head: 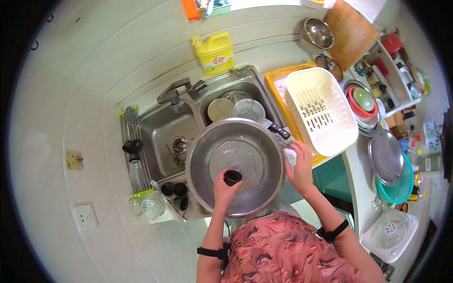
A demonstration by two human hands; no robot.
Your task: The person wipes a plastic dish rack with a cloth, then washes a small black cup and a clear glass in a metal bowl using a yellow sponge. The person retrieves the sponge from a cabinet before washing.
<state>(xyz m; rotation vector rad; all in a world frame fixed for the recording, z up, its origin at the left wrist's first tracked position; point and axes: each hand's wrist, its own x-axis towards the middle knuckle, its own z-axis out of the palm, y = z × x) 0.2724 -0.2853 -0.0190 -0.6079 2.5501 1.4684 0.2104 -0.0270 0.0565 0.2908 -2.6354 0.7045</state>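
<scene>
My left hand (pixel 226 192) is closed around a small black cup (pixel 232 177) and holds it over a large round stainless steel basin (pixel 263 191). The cup's mouth faces up toward me. At the basin's right rim, my right hand (pixel 300 169) has its fingers apart, the thumb close to the rim and the fingertips near a black-handled knife (pixel 279 131). A crumpled whitish item lies by those fingertips, and whether I touch it is unclear. Several similar black cups (pixel 180 189) stand left of the basin. The basin sits across the front of a double steel sink (pixel 155 123).
Plates (pixel 249 109) lie in the sink's right bowl, below the faucet (pixel 173 93). A yellow detergent jug (pixel 214 55) stands behind. To the right are a cream dish rack (pixel 339 123), stacked bowls (pixel 363 99), a metal lid (pixel 385 157) and a teal colander (pixel 396 192). Glasses (pixel 153 208) stand at left.
</scene>
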